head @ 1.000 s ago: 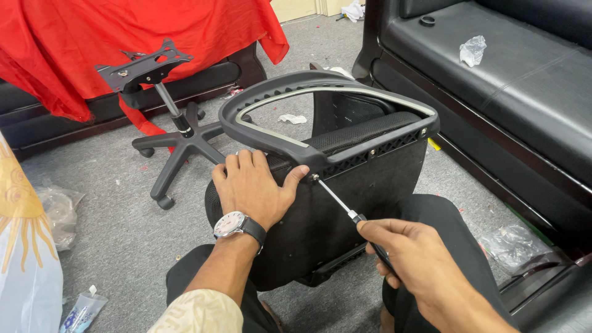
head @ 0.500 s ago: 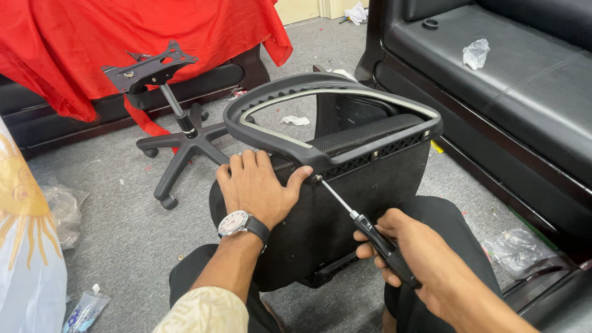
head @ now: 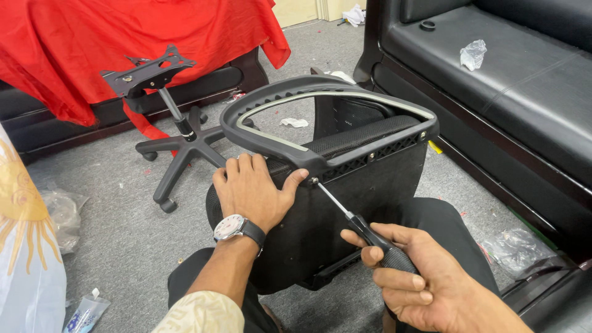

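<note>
Small squeezed tube/sachet [head: 85,313], white w/ blue and dark print, lies on the grey carpet well left of the black chair seat [head: 320,222], near the bottom-left corner of the view. Clear plastic bag [head: 57,216], crumpled, on the carpet farther left of the seat, just above the tube. White bag or sheet w/ yellow-orange sun print [head: 24,246] at the far left edge, overlapping that clear bag. Crumpled clear wrapper [head: 473,54] up right of the seat, on the black couch. Another clear wrapper [head: 515,250] low right of the seat, by the couch base. No signs or screens in view.
</note>
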